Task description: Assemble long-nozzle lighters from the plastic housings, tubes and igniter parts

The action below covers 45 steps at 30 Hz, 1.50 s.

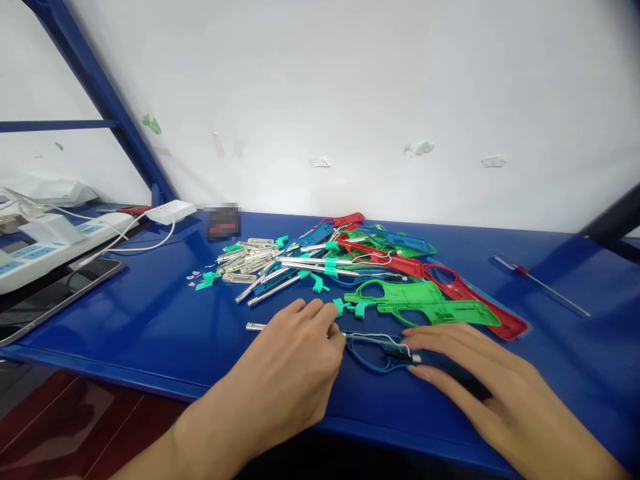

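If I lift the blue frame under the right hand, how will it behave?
Likely stiff and light: the blue frame looks like thin moulded plastic with an open loop. Its white wire probably flops and may snag.

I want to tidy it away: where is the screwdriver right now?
In the head view the screwdriver lies alone on the right side of the blue table, just right of the red frame and beyond the right hand.

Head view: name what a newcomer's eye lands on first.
A tangled pile of red, green and blue plastic handles and metal rods fills the middle of the blue table. In front of it, the left hand and right hand meet at a blue handle; a screwdriver lies far right.
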Available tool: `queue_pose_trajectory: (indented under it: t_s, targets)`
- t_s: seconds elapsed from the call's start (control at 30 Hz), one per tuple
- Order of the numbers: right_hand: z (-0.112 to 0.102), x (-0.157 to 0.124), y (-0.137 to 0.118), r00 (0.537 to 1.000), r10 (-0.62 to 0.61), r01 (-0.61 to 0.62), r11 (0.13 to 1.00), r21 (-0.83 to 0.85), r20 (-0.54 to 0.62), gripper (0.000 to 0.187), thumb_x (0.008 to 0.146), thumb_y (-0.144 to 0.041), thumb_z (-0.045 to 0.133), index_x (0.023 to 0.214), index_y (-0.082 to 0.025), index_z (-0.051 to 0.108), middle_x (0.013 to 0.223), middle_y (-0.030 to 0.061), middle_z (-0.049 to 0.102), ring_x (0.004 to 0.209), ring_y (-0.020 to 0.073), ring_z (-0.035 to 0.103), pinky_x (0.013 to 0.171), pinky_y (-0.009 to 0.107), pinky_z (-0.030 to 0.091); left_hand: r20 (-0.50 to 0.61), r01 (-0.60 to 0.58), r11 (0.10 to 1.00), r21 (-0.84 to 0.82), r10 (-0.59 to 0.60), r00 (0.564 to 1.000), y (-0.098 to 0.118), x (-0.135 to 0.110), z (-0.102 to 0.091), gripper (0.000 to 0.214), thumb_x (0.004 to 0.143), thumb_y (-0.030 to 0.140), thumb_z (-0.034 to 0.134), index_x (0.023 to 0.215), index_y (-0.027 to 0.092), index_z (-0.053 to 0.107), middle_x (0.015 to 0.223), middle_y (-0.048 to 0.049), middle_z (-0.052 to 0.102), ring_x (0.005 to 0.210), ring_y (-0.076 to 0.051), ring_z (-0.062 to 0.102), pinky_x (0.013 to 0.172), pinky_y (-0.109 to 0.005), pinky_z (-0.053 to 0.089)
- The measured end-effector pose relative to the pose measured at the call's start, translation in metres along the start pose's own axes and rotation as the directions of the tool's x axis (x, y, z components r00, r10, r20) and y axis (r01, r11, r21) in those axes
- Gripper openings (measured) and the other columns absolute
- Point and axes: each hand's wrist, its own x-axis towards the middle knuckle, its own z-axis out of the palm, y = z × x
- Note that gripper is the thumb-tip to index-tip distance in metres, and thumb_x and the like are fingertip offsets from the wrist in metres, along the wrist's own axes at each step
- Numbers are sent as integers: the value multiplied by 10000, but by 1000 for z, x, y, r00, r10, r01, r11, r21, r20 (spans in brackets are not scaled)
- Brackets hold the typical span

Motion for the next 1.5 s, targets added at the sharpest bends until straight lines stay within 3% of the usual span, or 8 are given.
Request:
queue_pose_trajectory:
  t_s: [0.17,0.47,0.7,0.87,1.03,1.13,1.33,1.5]
  targets:
    - [-1,-1,-2,1000,-4,4,1000,-6,-28,280,1066,-490,566,1325,-403,625,1275,-75,759,1176,143,722,1053,291,580,-111,6,987,158,12,994,10,2,10,152,934,100,608,894,131,751,864,-104,664,789,-278,625,680,-420,581]
    - [-6,4,-4,996,-53,54,999,6,-74,212,1111,-426,488,1226,-415,665,1231,-141,765,1129,51,721,1080,147,493,-196,63,992,106,-42,980,6,4,11,110,952,100,629,911,154,716,873,-81,676,785,-290,646,698,-454,590]
    - [-8,6,-9,998,-3,7,998,66,-65,158,1087,-453,543,1170,-380,657,1142,-110,772,1063,60,729,1012,131,506,-298,-105,969,-224,34,954,12,11,20,204,1009,56,547,1094,155,703,1139,-74,685,999,-247,635,865,-434,588]
    - [-7,7,-11,997,25,-19,995,95,-66,130,1077,-442,571,1156,-374,650,1111,-106,767,1042,75,723,991,156,510,-359,-165,952,-258,64,931,16,14,33,242,976,24,577,1146,145,700,1096,-67,684,943,-231,622,869,-418,595]
    - [-7,10,-11,998,40,-33,992,124,-49,79,1077,-402,580,1097,-362,646,1081,-104,767,1014,85,720,946,187,532,-333,-179,954,-242,92,938,20,15,37,272,977,42,575,1210,122,690,1006,-67,692,854,-240,627,779,-423,616]
    - [-7,8,-9,999,16,-12,994,112,-28,104,1083,-350,566,1057,-356,666,1116,-85,767,1027,109,717,944,235,552,-344,-191,950,-246,99,934,20,15,37,234,993,56,563,1171,107,706,977,-70,691,833,-233,631,728,-390,613]
    - [-6,0,-8,998,-56,56,998,15,-20,205,1054,-294,594,1194,-371,722,1237,-25,755,1100,184,717,965,362,598,-348,-187,948,-259,89,933,21,16,35,237,1063,148,487,1065,109,720,957,-80,691,839,-236,636,709,-378,610]
    - [-9,1,-14,998,-64,64,998,-9,-4,206,1040,-315,602,1179,-340,753,1204,1,779,1054,209,745,939,392,625,-340,-187,946,-264,90,936,22,16,34,254,1075,164,475,1038,119,722,952,-73,687,845,-229,633,722,-376,616]
